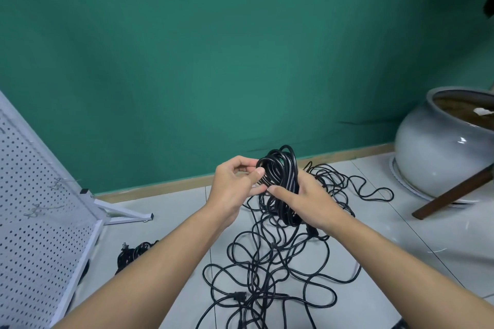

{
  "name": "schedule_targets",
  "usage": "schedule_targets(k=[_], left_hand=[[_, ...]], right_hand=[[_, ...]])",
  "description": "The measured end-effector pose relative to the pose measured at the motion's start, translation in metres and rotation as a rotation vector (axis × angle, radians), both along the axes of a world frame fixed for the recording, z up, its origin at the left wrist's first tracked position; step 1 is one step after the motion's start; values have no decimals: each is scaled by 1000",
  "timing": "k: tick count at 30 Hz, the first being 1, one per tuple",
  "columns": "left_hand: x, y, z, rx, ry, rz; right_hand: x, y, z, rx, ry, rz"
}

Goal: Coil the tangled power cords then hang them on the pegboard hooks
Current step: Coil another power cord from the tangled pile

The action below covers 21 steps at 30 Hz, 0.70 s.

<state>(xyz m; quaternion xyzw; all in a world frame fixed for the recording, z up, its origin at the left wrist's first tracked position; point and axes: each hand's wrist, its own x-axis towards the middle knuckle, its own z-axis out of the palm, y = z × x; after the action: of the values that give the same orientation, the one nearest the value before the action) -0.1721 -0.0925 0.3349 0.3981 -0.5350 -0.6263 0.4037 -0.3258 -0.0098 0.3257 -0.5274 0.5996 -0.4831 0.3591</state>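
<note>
The coil of black power cord [284,168] is held above the tangled cords [267,262] on the floor. The right hand [312,203] grips its middle and the left hand [238,184] pinches its loops. It looks light, limp and springy, so it is probably best clasped across all the loops.

Soft, even, fairly bright indoor light. The matte teal-green wall [240,48] is lightest at its middle and dims toward the upper corners. The glossy grey-white ceramic planter [438,163] carries 1 small white glare spot on its flank, and the pale glossy floor tiles [387,235] show a faint sheen. Shadows are weak and soft-edged, darkest under the white perforated metal pegboard [40,195]. Wide-angle distortion bends the pegboard's frame and stretches the bare forearms [160,262] at the bottom edge. The black coiled power cord bundle [283,181] is sharp.
</note>
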Motion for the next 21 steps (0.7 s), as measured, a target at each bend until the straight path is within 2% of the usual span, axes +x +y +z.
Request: schedule_targets(k=[4,6,9,12,15,18,21], left_hand=[[3,-1,-5,-200,-119,-45],[5,-1,-11,-160,-182,-114],[7,-1,-26,-144,-362,-349],[9,1,-43,-183,-501,-617],[12,0,-57,-247,-680,-784],[15,-2,-61,-322,-745,-807],[19,-10,-50,-510,-798,-659]], right_hand=[[-5,-2,-1,24,-63,-16],[-8,-4,0,8,-154,-47],[-11,-6,1,-5,-315,-96],[-11,-8,2,-30,-392,-141],[-13,-9,5,-55,-443,-220],[-20,-10,3,-46,-449,-284],[-29,-11,-5,4,-336,-315]])
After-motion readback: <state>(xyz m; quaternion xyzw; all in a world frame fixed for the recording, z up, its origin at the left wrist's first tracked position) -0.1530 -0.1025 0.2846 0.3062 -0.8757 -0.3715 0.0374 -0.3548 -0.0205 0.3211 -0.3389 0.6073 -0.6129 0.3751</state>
